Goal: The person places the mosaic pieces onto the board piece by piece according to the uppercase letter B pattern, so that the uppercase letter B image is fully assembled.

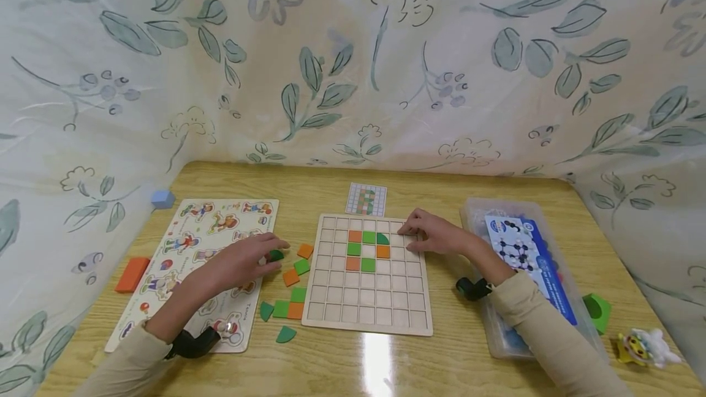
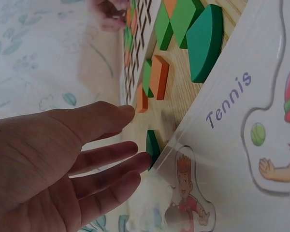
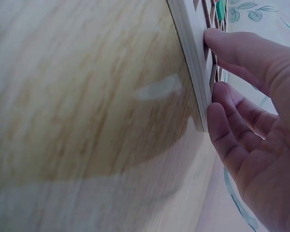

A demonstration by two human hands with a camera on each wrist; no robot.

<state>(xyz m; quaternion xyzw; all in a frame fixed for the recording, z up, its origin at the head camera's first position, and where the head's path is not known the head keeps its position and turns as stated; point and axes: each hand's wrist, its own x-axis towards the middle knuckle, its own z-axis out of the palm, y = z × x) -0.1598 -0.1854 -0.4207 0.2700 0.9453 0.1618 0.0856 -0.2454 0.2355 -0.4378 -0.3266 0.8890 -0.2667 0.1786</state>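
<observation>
A wooden grid board (image 1: 336,305) holds several orange and green square tiles and a dark green quarter-circle tile (image 1: 383,238) in its upper cells. My right hand (image 1: 438,234) rests at the board's far right corner, its fingertips touching the board beside the edge in the right wrist view. My left hand (image 1: 242,262) hovers over the right side of a picture puzzle board (image 1: 190,262). Its fingers are loosely bent, with the tips close by a dark green quarter-circle tile (image 2: 152,149); I cannot tell whether they touch. A small pattern card (image 1: 366,200) lies behind the grid board.
Loose orange and green tiles (image 1: 281,309) lie left of the grid board. On the right stands a clear plastic box (image 1: 485,210) with a blue-and-white leaflet. Blocks in orange (image 1: 132,274), blue (image 1: 162,199) and green (image 1: 597,312), plus a toy figure (image 1: 645,348), sit near the table's sides.
</observation>
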